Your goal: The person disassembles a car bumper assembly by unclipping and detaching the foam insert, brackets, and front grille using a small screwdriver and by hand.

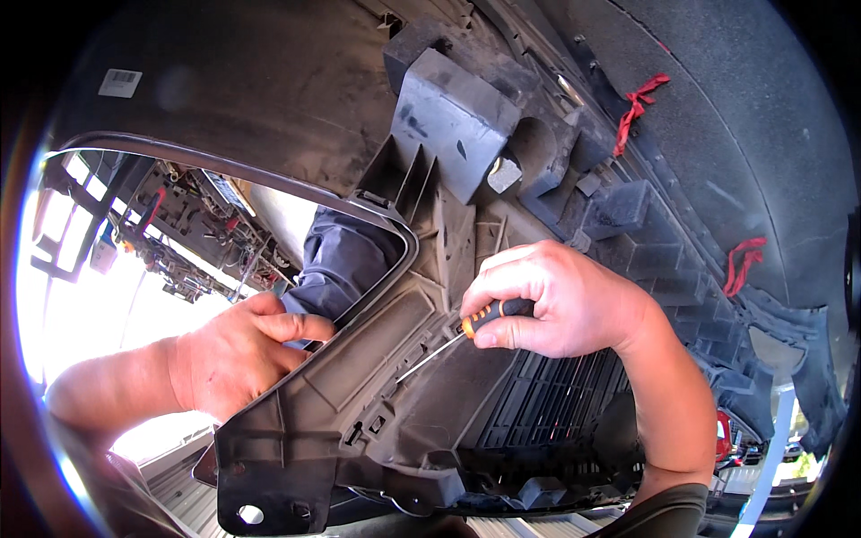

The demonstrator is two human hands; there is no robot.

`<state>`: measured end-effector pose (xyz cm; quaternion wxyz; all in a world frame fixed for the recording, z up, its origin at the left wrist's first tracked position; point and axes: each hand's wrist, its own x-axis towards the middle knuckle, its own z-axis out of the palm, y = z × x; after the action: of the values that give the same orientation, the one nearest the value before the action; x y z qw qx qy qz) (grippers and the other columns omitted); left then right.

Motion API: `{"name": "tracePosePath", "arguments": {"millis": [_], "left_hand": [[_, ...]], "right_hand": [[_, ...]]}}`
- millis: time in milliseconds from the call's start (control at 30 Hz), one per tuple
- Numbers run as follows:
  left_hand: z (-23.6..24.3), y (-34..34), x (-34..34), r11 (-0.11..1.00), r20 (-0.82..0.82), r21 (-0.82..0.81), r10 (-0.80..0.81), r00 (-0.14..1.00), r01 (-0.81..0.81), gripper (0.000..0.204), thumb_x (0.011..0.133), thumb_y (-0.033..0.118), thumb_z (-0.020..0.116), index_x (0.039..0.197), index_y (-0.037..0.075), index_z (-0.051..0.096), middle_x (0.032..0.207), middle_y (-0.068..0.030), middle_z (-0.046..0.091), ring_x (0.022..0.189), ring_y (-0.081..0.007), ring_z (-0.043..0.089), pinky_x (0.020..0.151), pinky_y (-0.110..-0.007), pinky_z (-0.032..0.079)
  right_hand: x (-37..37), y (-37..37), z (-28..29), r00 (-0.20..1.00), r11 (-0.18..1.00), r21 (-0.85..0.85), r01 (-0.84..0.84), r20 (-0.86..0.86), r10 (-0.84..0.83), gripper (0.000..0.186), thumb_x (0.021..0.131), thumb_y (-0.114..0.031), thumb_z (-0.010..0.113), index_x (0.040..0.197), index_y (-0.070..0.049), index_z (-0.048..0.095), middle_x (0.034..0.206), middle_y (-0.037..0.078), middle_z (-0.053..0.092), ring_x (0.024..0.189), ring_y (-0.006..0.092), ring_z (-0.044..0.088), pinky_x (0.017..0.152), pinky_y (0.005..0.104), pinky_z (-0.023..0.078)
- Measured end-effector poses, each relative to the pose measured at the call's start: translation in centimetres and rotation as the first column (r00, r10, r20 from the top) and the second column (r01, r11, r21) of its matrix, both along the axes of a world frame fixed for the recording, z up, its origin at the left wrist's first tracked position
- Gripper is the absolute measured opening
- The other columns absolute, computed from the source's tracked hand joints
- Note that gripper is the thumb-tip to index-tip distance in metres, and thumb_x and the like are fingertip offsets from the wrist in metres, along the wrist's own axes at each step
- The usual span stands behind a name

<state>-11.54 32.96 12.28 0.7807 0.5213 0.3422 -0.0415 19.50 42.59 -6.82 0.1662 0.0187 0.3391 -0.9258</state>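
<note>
My right hand (560, 300) is closed round the black and orange handle of a screwdriver (484, 318). Its thin metal shaft points down and left, with the tip at a slotted clip area on the inside of a dark plastic bumper cover (336, 394). At the left, my left hand (247, 350) reaches through the large opening and grips the edge of the bumper cover, thumb on the near rim. Its other fingers are partly hidden behind the plastic.
A grey foam block (453, 117) sits above my right hand. Below that hand lies a black slatted grille (556, 399). Red ties (637, 112) hang on the right-hand panel. Through the opening show a dark blue-clothed leg (336, 260) and a cluttered workshop.
</note>
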Motion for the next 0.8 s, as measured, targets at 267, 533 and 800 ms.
{"name": "tracePosePath", "arguments": {"millis": [267,533,800], "left_hand": [[-0.4,0.0,-0.1,1.000,0.016,-0.015,0.000,1.000,0.000,0.021,0.086,0.034,0.061,0.101,0.022,0.069,0.098,0.0051,0.066,0.115,-0.0226,0.059,0.084,-0.040,0.044],[-0.5,-2.0,0.2,0.998,0.030,-0.020,0.061,0.998,-0.061,0.031,0.075,0.044,0.069,0.098,0.024,0.078,0.104,0.0056,0.074,0.133,-0.0294,0.060,0.085,-0.044,0.045],[1.0,-1.3,-0.2,0.987,0.010,-0.035,0.157,0.988,-0.157,0.034,0.066,0.041,0.075,0.095,0.022,0.079,0.104,0.0054,0.075,0.133,-0.0276,0.060,0.083,-0.047,0.045]], "right_hand": [[0.2,2.4,4.3,0.995,0.997,0.075,-0.030,0.100,0.022,0.024,0.091,-0.009,0.073,0.113,0.000,0.068,0.094,0.019,0.074,0.086,0.0424,0.072,0.076,0.0483,0.057],[1.0,6.3,13.9,0.895,0.978,0.136,-0.156,0.439,0.082,0.023,0.092,-0.011,0.080,0.112,-0.008,0.069,0.089,0.011,0.069,0.074,0.0311,0.072,0.065,0.0405,0.057],[-1.0,7.0,21.0,0.895,0.930,0.341,-0.137,0.445,-0.032,0.033,0.087,-0.004,0.083,0.120,-0.001,0.075,0.102,0.011,0.067,0.076,0.0232,0.069,0.067,0.0337,0.059]]}}
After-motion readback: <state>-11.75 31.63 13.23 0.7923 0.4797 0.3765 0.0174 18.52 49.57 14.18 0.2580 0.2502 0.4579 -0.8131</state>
